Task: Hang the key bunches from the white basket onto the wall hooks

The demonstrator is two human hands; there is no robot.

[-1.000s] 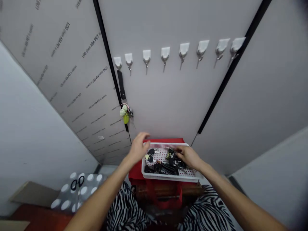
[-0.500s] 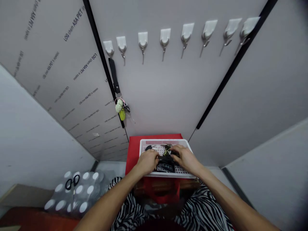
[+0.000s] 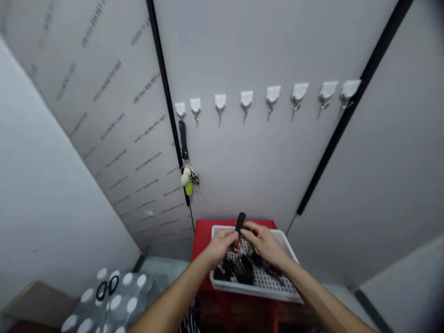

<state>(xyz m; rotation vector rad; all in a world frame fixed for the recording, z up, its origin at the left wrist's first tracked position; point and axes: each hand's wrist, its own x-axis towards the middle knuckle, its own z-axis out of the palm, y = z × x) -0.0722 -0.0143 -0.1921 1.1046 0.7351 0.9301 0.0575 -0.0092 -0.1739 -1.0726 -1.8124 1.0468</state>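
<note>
Change: slim black strap-like piece (image 3: 239, 223) has just come up between the hands, seemingly singled out | location: over white perforated plastic basket (image 3: 256, 290) | left hand (image 3: 221, 246): fingers pinching it | right hand (image 3: 266, 244): fingertips beside it, grip unclear | count: one basket, eight white-backed metal hooks (image 3: 246, 98)

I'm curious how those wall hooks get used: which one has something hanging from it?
The leftmost hook in view: a black strap with greenish charms hangs there. The other seven hooks carry nothing.
</note>
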